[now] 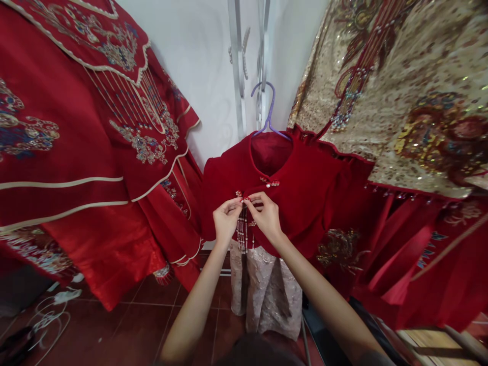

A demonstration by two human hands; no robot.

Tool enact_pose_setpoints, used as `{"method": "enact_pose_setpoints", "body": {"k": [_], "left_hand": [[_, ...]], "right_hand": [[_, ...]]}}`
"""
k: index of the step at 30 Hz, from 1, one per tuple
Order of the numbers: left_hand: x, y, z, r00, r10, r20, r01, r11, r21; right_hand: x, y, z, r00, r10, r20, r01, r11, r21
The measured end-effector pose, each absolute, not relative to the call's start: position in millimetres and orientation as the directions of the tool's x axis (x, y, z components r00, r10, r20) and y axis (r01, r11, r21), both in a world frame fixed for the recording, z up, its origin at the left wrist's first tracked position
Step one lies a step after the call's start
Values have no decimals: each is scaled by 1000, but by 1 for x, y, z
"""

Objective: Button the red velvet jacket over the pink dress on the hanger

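Observation:
A red velvet jacket [301, 198] hangs in front of me on a purple hanger [270, 109], over a pale lace skirt [269, 295]. My left hand [225, 218] and my right hand [265, 213] meet at the jacket's front opening. Both pinch a small beaded fastening [243, 199] on the chest, fingertips almost touching. A beaded tassel [243, 235] dangles just below my fingers. A second fastening [270, 182] sits closed at the collar above.
A large red embroidered robe [76, 152] hangs at the left. A gold sequined garment [412, 91] hangs over red fabric at the right. Behind stands a white wall with metal rails [238, 66]. White wire hangers [49, 315] lie on the dark red tiled floor.

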State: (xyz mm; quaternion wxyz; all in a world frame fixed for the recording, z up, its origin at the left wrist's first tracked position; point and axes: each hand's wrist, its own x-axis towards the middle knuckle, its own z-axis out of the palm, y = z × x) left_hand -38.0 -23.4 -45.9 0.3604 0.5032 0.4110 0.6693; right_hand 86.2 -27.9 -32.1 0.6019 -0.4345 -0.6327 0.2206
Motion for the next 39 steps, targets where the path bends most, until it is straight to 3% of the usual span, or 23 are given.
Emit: {"method": "enact_pose_setpoints", "body": {"k": [7, 12, 16, 22, 25, 28, 33, 36, 39], "left_hand": [[-44, -23, -41, -147, 899, 413, 18, -415, 909], [-31, -37, -69, -209, 873, 440, -27, -455, 890], [-2, -54, -107, -256, 914, 315, -97, -348, 932], [24, -74, -128, -124, 981, 147, -264, -175, 949], [19, -71, -122, -97, 982, 165, -158, -179, 971], [8, -64, -111, -6, 981, 192, 59, -192, 980], [6, -62, -93, 109, 976, 190, 448, -219, 867], [15, -78, -89, 43, 980, 197, 515, -191, 836], [24, -100, -92, -28, 974, 226, 467, -187, 864]], "right_hand": [[91, -27, -33, 89, 826, 556, 251, 522, -815], [109, -49, -54, 66, 843, 534, 313, 491, -813], [114, -64, -90, 173, 883, 437, 461, 319, -828], [117, -63, -110, 178, 867, 465, 469, 340, -815], [125, -65, -102, 138, 892, 431, 487, 318, -813], [133, -72, -91, 100, 910, 402, 510, 300, -806], [141, -87, -76, 129, 883, 451, 508, 331, -795], [144, -92, -73, 148, 887, 438, 427, 342, -837], [147, -94, -74, 131, 924, 360, 319, 304, -898]]}}
